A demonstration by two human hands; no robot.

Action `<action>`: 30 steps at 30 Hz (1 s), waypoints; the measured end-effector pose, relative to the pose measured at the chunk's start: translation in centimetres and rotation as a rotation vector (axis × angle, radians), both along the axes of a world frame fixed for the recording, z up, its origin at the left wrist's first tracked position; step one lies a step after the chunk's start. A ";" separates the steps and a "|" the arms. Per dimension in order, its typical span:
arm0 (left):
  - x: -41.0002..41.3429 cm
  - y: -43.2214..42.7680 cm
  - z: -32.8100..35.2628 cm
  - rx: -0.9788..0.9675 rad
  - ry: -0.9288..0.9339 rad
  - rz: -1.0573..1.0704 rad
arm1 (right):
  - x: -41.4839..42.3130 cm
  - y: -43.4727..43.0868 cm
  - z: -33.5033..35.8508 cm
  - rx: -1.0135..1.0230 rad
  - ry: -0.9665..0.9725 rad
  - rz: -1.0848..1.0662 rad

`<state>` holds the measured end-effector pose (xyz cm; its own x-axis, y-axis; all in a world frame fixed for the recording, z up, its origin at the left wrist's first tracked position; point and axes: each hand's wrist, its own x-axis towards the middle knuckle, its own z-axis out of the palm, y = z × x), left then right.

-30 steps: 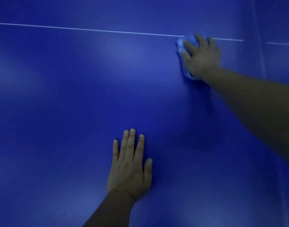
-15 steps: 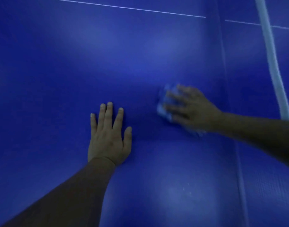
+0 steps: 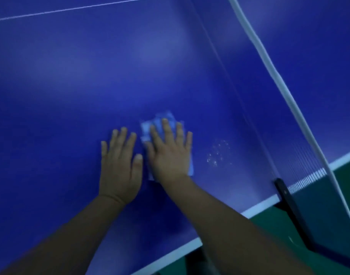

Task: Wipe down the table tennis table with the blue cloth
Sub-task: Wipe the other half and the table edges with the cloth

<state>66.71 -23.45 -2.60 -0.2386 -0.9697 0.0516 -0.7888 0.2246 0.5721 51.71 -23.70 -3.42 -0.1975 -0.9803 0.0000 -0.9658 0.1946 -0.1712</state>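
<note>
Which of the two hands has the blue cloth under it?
The right hand: its straight fingers press the blue cloth onto the table. The left hand lies flat beside it on the bare surface.

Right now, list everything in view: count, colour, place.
table: one, blue with white lines, fills most of the view
cloth: one, light blue, on the table under the right hand
specks: one patch, whitish, on the table just right of the cloth
net: one, dark mesh with a white top band, across the right side
clamp: one, black, at the table's edge below the net
floor: green, beyond the table's edge at lower right
left hand: flat on the table, beside the cloth
right hand: flat on the cloth, fingers straight
</note>
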 end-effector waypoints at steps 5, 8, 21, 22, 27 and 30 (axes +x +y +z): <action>-1.0 2.6 -0.8 0.018 -0.198 -0.283 | -12.5 13.0 0.8 0.074 0.093 -0.541; -1.0 2.4 -0.5 0.052 -0.208 -0.297 | -12.4 14.0 0.9 0.090 0.031 -0.886; -0.5 2.2 -0.3 0.045 -0.139 -0.316 | -11.6 19.9 1.9 -0.074 -0.015 -0.800; -0.5 2.3 -0.3 0.049 -0.141 -0.316 | -14.3 21.8 2.8 -0.051 -0.098 -1.043; -0.5 2.3 -0.1 0.064 -0.132 -0.311 | -12.7 19.7 5.8 -0.244 -0.209 -0.952; -0.4 2.2 -0.2 0.085 -0.103 -0.301 | -3.1 15.3 4.6 -0.215 -0.176 -0.338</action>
